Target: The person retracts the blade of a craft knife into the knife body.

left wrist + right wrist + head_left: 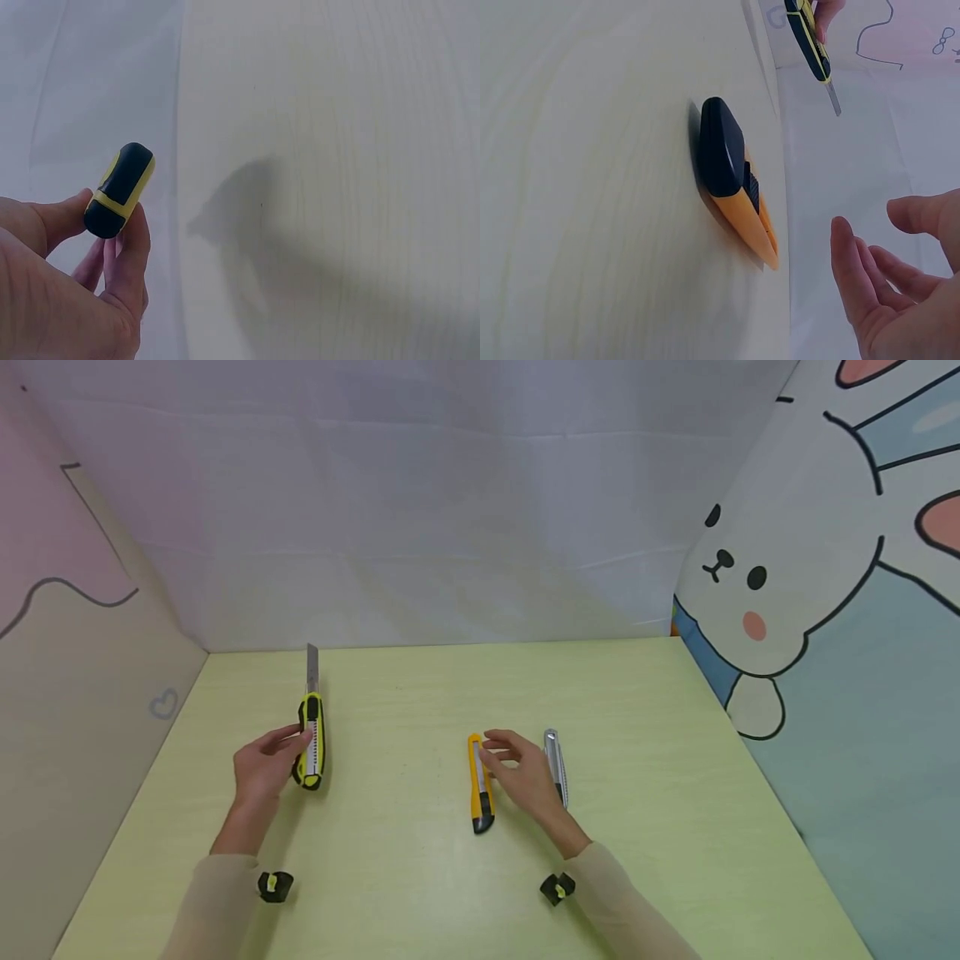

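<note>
My left hand (262,764) pinches a yellow-and-black utility knife (312,743) between thumb and fingers, its blade extended and pointing toward the back wall. The left wrist view shows the butt end of this utility knife (120,191) over the thumb and fingers. My right hand (525,774) has relaxed, parted fingers and holds nothing. Its fingertips overlap the upper part of an orange utility knife (480,785) in the head view; the right wrist view shows this orange utility knife (731,172) lying on the table apart from the hand (900,292).
A silver utility knife (553,756) lies just right of the right hand, partly hidden by it. The pale yellow table (397,877) ends at a white back wall (420,527). Printed side panels stand left and right, the right panel (862,710) showing a cartoon rabbit.
</note>
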The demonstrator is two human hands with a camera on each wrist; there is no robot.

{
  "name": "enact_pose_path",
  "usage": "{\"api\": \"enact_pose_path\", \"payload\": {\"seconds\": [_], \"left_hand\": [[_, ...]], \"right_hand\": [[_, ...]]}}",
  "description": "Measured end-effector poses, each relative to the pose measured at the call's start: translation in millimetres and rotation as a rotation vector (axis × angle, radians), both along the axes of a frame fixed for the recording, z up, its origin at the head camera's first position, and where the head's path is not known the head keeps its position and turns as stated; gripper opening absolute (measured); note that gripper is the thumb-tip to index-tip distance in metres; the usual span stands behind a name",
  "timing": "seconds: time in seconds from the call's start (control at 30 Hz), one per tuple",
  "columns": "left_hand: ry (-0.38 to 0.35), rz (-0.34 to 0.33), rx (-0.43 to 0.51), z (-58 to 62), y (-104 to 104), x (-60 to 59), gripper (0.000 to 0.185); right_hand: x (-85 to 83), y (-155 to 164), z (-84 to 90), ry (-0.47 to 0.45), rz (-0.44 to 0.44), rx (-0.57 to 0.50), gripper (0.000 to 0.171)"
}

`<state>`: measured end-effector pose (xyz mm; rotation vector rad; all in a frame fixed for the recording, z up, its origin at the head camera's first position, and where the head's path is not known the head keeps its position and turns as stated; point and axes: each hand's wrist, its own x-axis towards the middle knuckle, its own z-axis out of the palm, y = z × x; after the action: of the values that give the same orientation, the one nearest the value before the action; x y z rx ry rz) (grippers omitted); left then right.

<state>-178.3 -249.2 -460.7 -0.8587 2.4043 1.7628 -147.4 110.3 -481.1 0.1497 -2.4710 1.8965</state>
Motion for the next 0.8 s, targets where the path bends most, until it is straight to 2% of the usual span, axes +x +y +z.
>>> {"api": "enact_pose_path", "payload": {"seconds": [0.23, 0.8], "left_hand": [[-0.001, -0.010, 0.037, 5.9, 14.1, 8.8, 0.060], [0.048, -0.057, 0.104, 12.1, 45.4, 30.4, 0.058]], "right_hand": [[1.1, -2.3, 6.8, -0.013, 0.015, 0.000, 0.037], [3.4, -7.6, 14.3, -0.001, 0.057, 0.019, 0.034]]}}
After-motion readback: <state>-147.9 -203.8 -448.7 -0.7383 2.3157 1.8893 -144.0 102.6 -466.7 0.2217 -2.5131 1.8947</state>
